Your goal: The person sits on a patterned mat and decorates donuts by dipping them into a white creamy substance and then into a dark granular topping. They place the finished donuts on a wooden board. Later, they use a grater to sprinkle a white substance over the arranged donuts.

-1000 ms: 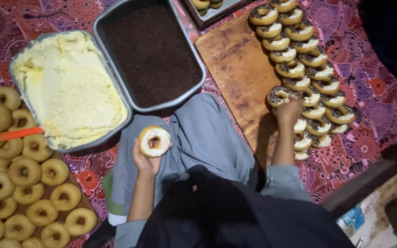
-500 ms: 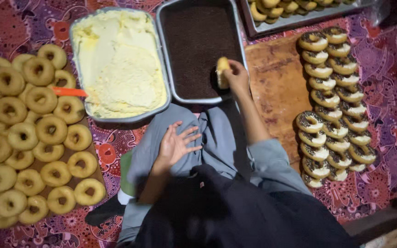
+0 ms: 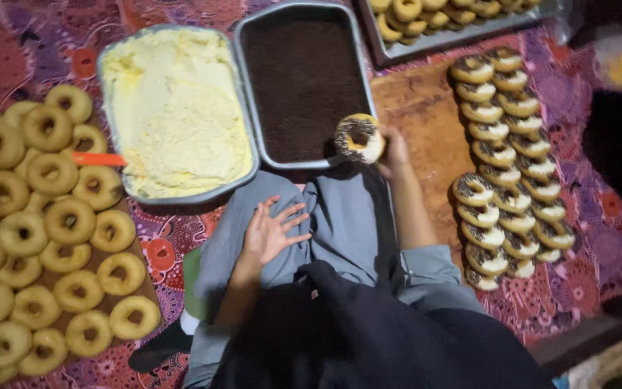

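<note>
My right hand (image 3: 394,151) grips a doughnut (image 3: 359,137) with cream and dark sprinkles on its face, lifted at the near right corner of the metal tray of dark sprinkles (image 3: 302,81). My left hand (image 3: 273,232) lies flat and empty on my grey-trousered knee, fingers spread. Left of the sprinkle tray stands a metal tray of pale yellow cream (image 3: 174,108). Several plain doughnuts (image 3: 44,223) lie in rows at the far left. Two columns of sprinkled doughnuts (image 3: 512,166) lie on a wooden board (image 3: 426,122) at the right.
An orange spatula handle (image 3: 98,159) sticks out at the cream tray's left edge. Another tray with doughnuts (image 3: 440,21) stands at the top right. A patterned red and purple cloth (image 3: 174,238) covers the floor. A dark shape fills the right edge.
My left hand passed the creamed doughnut to the right and settled empty on my knee. My right hand dipped it in the sprinkle tray and has lifted it out, coated.
</note>
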